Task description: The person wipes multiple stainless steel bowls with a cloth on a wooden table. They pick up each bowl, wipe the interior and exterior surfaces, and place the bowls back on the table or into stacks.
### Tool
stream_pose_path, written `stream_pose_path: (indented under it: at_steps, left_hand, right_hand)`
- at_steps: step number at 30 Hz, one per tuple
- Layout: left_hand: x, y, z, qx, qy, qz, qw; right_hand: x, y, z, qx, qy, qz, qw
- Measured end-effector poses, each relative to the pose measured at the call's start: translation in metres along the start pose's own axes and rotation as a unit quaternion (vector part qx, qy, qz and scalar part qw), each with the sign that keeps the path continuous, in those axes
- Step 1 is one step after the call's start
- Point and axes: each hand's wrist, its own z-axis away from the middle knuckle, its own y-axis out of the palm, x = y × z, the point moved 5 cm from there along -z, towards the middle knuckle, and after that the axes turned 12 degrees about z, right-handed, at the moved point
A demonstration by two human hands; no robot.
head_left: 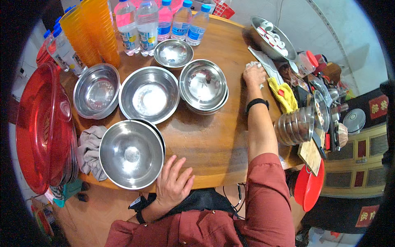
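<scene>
My right hand [255, 77] presses a crumpled white cloth or tissue [252, 64] onto the wooden tabletop [209, 148], at the far right. A yellow cloth [283, 95] lies just beside it. Down at the near edge, my left hand [174, 182] rests with its fingers apart, holding nothing. Its fingertips are close to a large stainless steel bowl [132, 154] nested over another; whether they touch it I cannot tell. Behind stand a wide steel basin [149, 95], stacked steel bowls [203, 85], a smaller bowl [173, 53] and another basin [97, 91].
Orange plastic cup stacks [100, 34] and water bottles [182, 26] line the back. Red plastic basins [43, 129] and a grey cloth [92, 151] sit left. On the right are a steel basin of white cups [273, 38], a steel container [293, 126], a knife [318, 143] and a cutting board [311, 156].
</scene>
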Motion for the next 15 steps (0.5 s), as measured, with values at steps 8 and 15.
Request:
stream_pose_path:
  at_steps: [8, 15]
  left_hand:
    - [-0.001, 0.004, 0.0, 0.007, 0.005, -0.023, 1.0]
    - [-0.003, 0.005, 0.001, 0.0, 0.012, -0.059, 0.998]
  right_hand:
    - [0.022, 0.002, -0.034, 0.0, -0.125, 0.01, 0.992]
    - [0.076, -0.01, 0.043, -0.106, -0.418, -0.099, 0.897]
